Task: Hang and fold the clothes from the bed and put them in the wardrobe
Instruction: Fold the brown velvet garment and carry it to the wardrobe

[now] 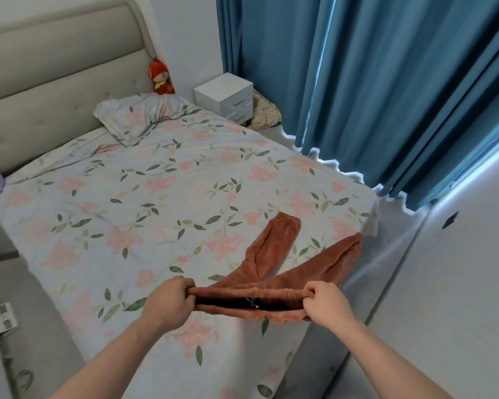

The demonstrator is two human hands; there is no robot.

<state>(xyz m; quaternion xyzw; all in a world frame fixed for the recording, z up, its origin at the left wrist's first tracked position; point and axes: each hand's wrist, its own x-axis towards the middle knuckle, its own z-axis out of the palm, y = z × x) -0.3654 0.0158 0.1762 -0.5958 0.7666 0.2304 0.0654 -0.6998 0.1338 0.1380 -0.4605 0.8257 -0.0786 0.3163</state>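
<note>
L hand [167, 302] & R hand [327, 306] each pinch one end of the waistband of rust-brown fleece trousers [274, 263], grip tight w/ fingers curled round the fabric, band stretched between them. Legs splay apart on the floral bed [127, 214], near its foot corner by the blue curtain [372, 90].

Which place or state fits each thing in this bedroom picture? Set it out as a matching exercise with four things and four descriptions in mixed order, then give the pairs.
Things
1. brown trousers
2. red soft toy
3. white bedside cabinet
4. pillow

Descriptions
A. between the bed and the blue curtains
B. propped in the corner by the headboard
C. waistband stretched between both hands, legs spread on the bed
D. lying on the bed below the headboard, floral cover

Pairs: 1-C, 2-B, 3-A, 4-D
</note>
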